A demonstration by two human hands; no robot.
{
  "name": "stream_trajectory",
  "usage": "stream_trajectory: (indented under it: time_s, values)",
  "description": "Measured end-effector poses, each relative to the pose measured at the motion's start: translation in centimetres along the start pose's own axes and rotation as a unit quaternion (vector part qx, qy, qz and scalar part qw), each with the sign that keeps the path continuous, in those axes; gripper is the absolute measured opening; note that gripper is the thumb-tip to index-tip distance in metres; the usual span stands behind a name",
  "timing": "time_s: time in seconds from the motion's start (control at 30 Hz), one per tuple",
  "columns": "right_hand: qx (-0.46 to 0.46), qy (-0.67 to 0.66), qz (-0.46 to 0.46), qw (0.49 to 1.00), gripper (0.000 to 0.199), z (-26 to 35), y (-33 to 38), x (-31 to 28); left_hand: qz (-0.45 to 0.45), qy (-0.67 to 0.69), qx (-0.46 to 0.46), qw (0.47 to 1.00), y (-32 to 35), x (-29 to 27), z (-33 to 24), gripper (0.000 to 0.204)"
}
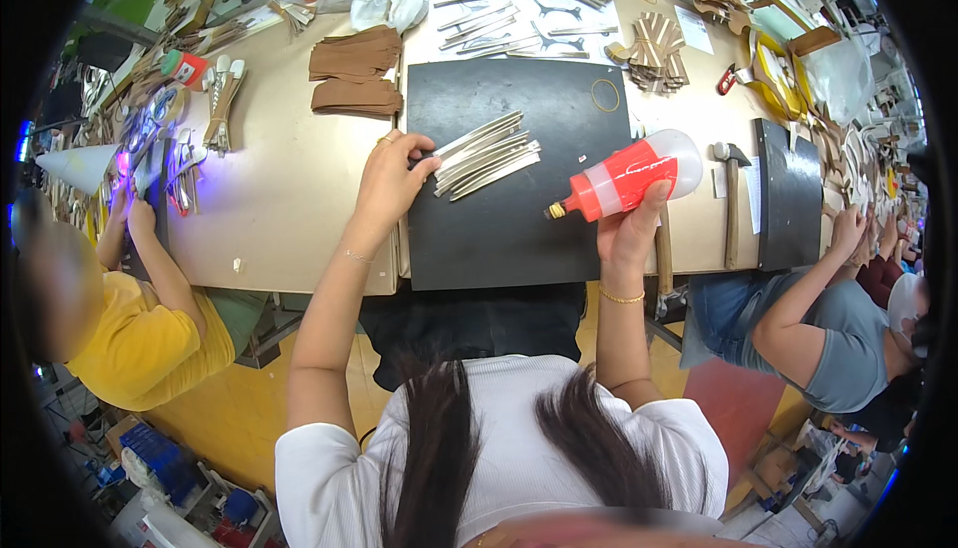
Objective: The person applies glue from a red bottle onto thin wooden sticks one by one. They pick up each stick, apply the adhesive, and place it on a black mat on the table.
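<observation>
Black rectangular mat [499, 244]: on the tan tabletop [269, 209]
Narrow silvery strips [491, 161]: on the mat, left of the red-and-clear plastic bottle [639, 174]
Flat brown strips [354, 59]: left of the mat
Wooden-handled metal hammer [731, 211]: right of the mat

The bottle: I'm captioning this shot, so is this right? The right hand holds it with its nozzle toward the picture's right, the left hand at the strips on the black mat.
Not quite: in the head view the nozzle points toward the picture's left. The right hand holds the bottle, the left hand at the strips on the black mat.
</observation>
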State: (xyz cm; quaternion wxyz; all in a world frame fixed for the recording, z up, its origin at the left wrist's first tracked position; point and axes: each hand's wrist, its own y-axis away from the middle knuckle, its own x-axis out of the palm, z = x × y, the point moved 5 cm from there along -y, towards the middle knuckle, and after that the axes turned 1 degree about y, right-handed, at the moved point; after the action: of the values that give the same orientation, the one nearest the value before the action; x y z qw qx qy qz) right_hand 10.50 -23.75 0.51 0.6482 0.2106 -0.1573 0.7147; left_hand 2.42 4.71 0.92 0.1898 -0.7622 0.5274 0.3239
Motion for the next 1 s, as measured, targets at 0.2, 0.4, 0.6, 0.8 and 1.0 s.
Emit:
stream_trajectory:
  time_s: [0.2, 0.4, 0.6, 0.8, 1.0]
  values:
    - [-0.030, 0.030, 0.006, 0.999, 0.077, 1.1, 0.7, 0.3, 0.004, -0.013, 0.022, 1.000, -0.2, 0.6, 0.3, 0.012]
    - [-0.019, 0.023, -0.007, 1.000, 0.074, 1.2, 1.1, -0.7, -0.045, -0.033, 0.114, 0.992, 0.5, 0.7, -0.9, 0.012]
    - [-0.032, 0.015, -0.002, 0.999, 0.073, 1.4, 0.9, -0.4, -0.055, 0.016, 0.075, 0.996, 0.6, 0.1, -1.8, 0.010]
    - [-0.055, 0.028, -0.021, 0.998, 0.072, 2.1, 0.4, -1.5, 0.129, 0.414, -0.093, 0.896, 3.3, 1.1, -1.6, 0.011]
    - [-0.133, 0.135, -0.013, 0.982, 0.063, 1.4, 0.1, -2.0, 0.168, 0.462, -0.197, 0.848, 8.0, 4.0, -0.2, 0.016]
